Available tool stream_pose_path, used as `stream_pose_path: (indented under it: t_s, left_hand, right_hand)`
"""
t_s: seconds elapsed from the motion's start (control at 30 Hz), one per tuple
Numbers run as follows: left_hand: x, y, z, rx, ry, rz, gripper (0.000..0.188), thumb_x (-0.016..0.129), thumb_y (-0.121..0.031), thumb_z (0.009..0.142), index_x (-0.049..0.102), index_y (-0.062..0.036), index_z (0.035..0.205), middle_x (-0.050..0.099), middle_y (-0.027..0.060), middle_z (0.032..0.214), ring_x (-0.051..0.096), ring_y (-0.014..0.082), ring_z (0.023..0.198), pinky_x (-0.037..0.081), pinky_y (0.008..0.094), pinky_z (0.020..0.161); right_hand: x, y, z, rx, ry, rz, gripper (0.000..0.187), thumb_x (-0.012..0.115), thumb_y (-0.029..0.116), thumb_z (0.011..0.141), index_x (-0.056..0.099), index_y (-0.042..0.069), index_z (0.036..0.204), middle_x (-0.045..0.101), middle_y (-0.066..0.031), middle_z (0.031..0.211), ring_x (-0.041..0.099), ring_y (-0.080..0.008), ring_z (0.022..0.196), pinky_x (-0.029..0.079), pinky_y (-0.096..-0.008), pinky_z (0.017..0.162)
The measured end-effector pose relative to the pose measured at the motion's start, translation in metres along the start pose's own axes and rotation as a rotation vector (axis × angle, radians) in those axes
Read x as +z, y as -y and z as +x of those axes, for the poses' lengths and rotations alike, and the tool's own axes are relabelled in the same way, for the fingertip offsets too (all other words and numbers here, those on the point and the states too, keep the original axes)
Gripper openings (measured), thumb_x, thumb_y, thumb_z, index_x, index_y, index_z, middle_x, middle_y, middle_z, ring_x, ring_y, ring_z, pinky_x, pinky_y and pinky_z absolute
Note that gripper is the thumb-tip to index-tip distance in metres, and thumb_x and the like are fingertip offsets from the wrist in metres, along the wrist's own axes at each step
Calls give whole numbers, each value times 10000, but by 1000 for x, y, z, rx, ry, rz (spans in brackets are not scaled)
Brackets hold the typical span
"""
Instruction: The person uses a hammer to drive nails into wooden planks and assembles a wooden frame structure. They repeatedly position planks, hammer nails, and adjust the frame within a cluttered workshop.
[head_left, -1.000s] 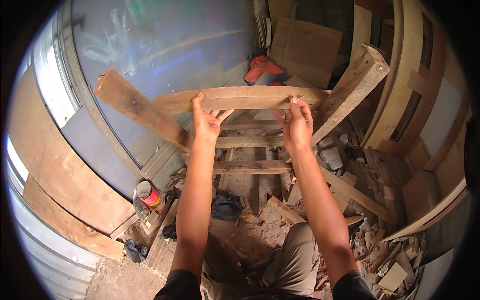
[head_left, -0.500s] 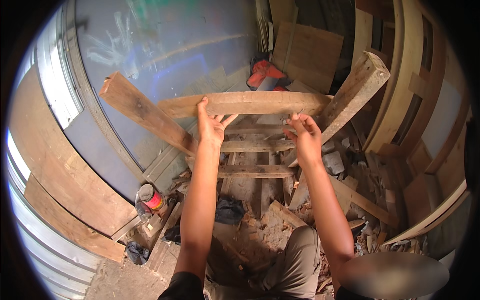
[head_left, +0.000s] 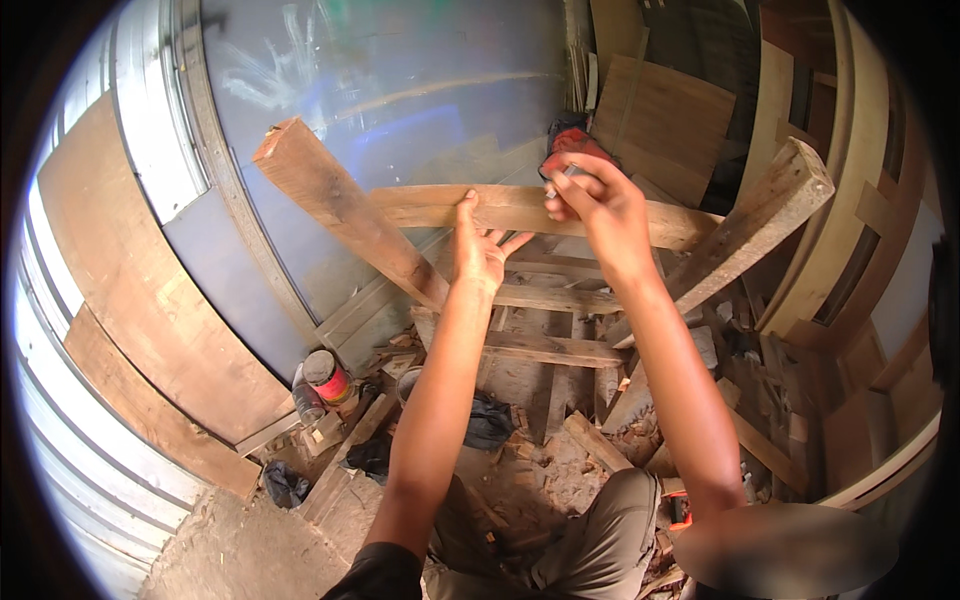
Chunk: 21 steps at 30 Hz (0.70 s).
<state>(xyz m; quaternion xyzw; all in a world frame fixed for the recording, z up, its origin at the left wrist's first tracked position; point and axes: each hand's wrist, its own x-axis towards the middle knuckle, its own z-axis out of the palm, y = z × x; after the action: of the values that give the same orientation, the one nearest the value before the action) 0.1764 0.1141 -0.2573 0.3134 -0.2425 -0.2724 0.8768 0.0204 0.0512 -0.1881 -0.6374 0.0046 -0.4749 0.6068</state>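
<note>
A wooden frame stands before me, with a left post (head_left: 345, 205), a right post (head_left: 755, 225) and a wooden crossbar (head_left: 400, 208) spanning between them. Near the middle of the crossbar is my left hand (head_left: 481, 258); its thumb presses on the face while the fingers reach under the lower edge, partly hidden. Just right of it, my right hand (head_left: 612, 215) is raised in front of the bar. Its thumb and fingers pinch a small grey, metallic-looking piece (head_left: 572, 171), too small to name. Lower wooden rungs (head_left: 555, 349) show between my forearms.
Wood offcuts (head_left: 595, 440) and debris litter the floor around my knees. At left, a can with a red and yellow band (head_left: 326, 375) stands near a leaning plywood sheet (head_left: 160, 270). Wooden frames (head_left: 850, 200) line the right; a red and black cloth item (head_left: 575, 145) lies behind.
My right hand has moved up and left, away from the right post toward the bar's middle, still pinching the small piece. My left hand stays on the crossbar. The whole view has shifted.
</note>
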Motion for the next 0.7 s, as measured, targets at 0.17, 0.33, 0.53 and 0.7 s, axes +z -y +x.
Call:
stream_pose_path:
  t_s: [0.17, 0.33, 0.53, 0.7]
  left_hand:
    - [5, 6, 2, 4, 10, -55, 779, 572, -520, 863, 272, -48, 1404, 341, 160, 1374, 409, 316, 1308, 543, 495, 908]
    - [-14, 17, 13, 16, 14, -61, 576, 500, -485, 950, 360, -95, 1350, 463, 72, 1292, 541, 226, 1147, 540, 432, 843]
    - [-34, 24, 29, 36, 127, -22, 474, 485, -434, 988, 383, -123, 1331, 555, 15, 1193, 601, 137, 1002, 525, 337, 767]
    - [-23, 25, 23, 31, 105, -88, 493, 510, -463, 975, 379, -157, 1338, 548, 5, 1184, 601, 144, 988, 532, 340, 742]
  right_hand:
    - [61, -16, 61, 92, 333, -26, 195, 705, 70, 853, 633, -66, 972, 690, -96, 785, 660, -129, 695, 530, -246, 597]
    - [129, -49, 94, 2, 508, -426, 119, 708, 73, 850, 681, -42, 844, 692, -91, 769, 652, -117, 671, 545, -258, 614]
    - [171, -67, 116, -116, 649, -601, 99, 610, -24, 828, 707, -28, 849, 700, -85, 774, 652, -124, 677, 526, -273, 671]
    - [166, -74, 123, -220, 748, -669, 133, 601, -22, 822, 716, 9, 880, 711, -105, 834, 662, -175, 780, 517, -318, 763]
